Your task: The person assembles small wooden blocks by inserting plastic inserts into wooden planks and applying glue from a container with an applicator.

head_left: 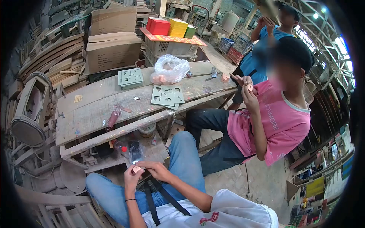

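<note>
Above my lap, my left hand (132,178) is closed around a small pale wooden piece (137,169). My right hand (157,171) reaches in from the right, its fingers bent together against the top of the same piece. Whether a thin tool or sandpaper sits between those right fingers is too small to make out. Just beyond my hands, under the bench, are a clear bottle with a red cap (124,149) and a dark object in clear plastic (135,152).
A worn wooden bench (89,110) bears grey-green cut-out plates (167,97), a plastic bag (170,70) and a dark red bottle (113,120). Beside me a seated co-worker (272,121) holds a small wooden piece. Another person (253,57) stands behind. Cardboard boxes (112,53) are stacked beyond.
</note>
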Tool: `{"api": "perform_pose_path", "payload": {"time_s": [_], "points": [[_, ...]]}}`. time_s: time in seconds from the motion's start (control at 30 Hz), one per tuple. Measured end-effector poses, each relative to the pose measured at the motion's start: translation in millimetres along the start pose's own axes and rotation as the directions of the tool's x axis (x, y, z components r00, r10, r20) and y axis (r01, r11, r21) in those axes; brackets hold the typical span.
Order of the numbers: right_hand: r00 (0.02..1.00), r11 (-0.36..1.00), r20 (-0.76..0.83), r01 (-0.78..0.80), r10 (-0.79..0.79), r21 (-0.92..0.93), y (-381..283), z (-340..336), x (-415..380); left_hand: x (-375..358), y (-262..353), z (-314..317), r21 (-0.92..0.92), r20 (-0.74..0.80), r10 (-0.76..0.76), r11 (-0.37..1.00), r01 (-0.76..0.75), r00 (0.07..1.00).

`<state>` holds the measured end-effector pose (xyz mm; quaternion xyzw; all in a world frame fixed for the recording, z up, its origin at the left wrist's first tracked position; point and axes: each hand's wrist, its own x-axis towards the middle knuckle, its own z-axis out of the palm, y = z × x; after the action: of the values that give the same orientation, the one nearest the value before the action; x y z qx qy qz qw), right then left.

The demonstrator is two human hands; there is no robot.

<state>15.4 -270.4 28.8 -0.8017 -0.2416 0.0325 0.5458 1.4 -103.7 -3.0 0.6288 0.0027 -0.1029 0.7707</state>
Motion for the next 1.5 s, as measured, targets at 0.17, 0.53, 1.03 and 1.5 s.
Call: {"api": "perform_pose_path", "payload": {"time_s": [0.17, 0.53, 1.03, 1.5], "points": [[0.999, 1.0, -0.046, -0.015, 0.016, 0.009, -3, 3, -1, -2, 5, 4, -0.135, -0.15, -0.056, 0.99, 0.036, 0.987], [0.995, 0.997, -0.09, 0.049, -0.044, 0.054, -8, 3, -7, -2, 3, 5, -0.086, -0.135, -0.029, 0.996, 0.018, 0.99], [0.998, 0.997, -0.057, -0.036, 0.04, 0.07, 11, 11, -3, -3, -4, 7, -0.115, -0.012, -0.01, 0.993, 0.009, 1.0], [0.998, 0.995, -0.039, -0.05, 0.053, 0.084, 7, 11, -5, 0, -8, -3, -0.299, -0.01, -0.1, 0.95, 0.093, 0.995]]}}
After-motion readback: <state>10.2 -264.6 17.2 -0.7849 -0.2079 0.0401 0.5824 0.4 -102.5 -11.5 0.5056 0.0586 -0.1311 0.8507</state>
